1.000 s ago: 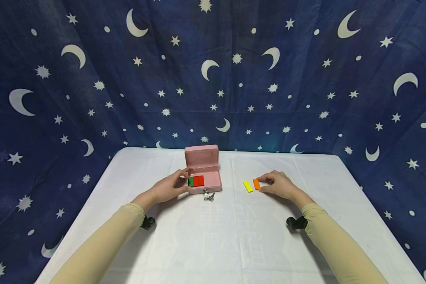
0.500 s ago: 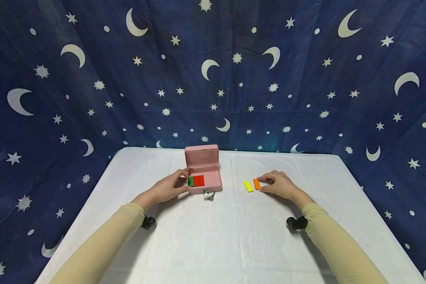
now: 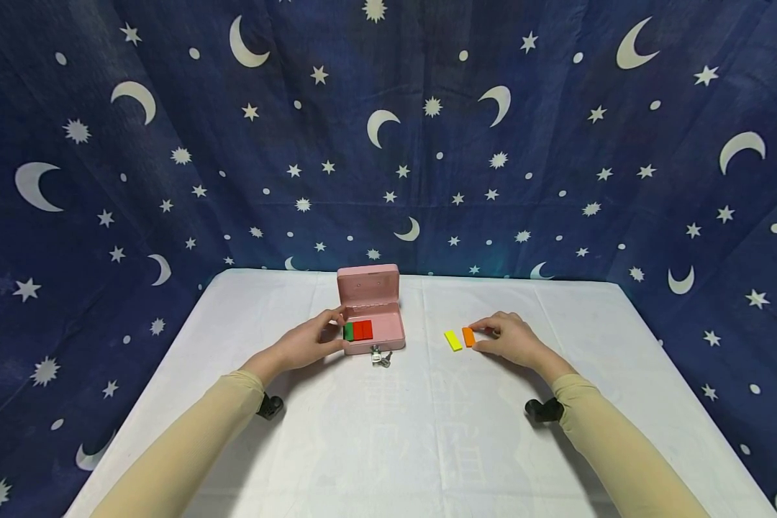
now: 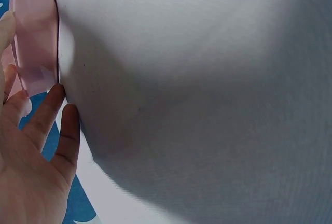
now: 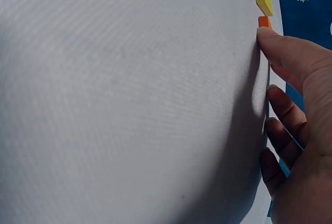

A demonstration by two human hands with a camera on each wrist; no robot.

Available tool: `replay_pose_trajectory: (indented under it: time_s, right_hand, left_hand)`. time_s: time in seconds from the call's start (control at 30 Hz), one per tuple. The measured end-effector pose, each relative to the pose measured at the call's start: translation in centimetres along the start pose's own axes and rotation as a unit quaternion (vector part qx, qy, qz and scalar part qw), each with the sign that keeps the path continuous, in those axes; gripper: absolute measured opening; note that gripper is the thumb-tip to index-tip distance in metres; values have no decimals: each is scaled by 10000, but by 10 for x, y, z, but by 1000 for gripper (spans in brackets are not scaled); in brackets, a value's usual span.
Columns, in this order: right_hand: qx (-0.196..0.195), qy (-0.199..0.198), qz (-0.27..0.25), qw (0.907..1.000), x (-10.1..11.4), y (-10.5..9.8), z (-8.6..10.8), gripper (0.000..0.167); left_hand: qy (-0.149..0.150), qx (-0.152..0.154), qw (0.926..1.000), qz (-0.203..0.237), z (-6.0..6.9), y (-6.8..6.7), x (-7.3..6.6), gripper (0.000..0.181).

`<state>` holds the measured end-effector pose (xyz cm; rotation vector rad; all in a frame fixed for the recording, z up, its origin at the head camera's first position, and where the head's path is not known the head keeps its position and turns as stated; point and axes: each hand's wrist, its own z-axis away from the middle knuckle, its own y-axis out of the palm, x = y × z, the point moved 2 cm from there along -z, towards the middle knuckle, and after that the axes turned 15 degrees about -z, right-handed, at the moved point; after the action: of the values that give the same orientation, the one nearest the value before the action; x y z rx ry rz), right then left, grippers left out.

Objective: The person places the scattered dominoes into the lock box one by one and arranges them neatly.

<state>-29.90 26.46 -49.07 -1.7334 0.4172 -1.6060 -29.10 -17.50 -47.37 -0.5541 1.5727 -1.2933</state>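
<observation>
A small pink metal cash box stands with its lid raised. Inside, at the left, lie a green block and two red blocks side by side. My left hand holds the box by its left side, thumb at the front corner and fingers farther back; the left wrist view catches the box only in part. My right hand pinches an orange block on the table between thumb and forefinger. Beside it lies a yellow block, apart from the fingers.
At the box's front, a small padlock and keys are by the latch. A white cloth covers the table. Behind hangs a dark blue curtain with moons and stars. Each wrist bears a black camera mount.
</observation>
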Motion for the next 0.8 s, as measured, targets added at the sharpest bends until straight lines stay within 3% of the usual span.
replay_pose_trajectory:
  time_s: [0.27, 0.8]
  right_hand:
    - [-82, -227, 69, 9997, -1, 0, 2, 44]
    - [-378, -229, -294, 9986, 3, -9, 2, 43]
  left_hand:
    - [22, 17, 10000, 36, -1, 0, 1, 47]
    - [59, 33, 10000, 28, -1, -1, 0, 47]
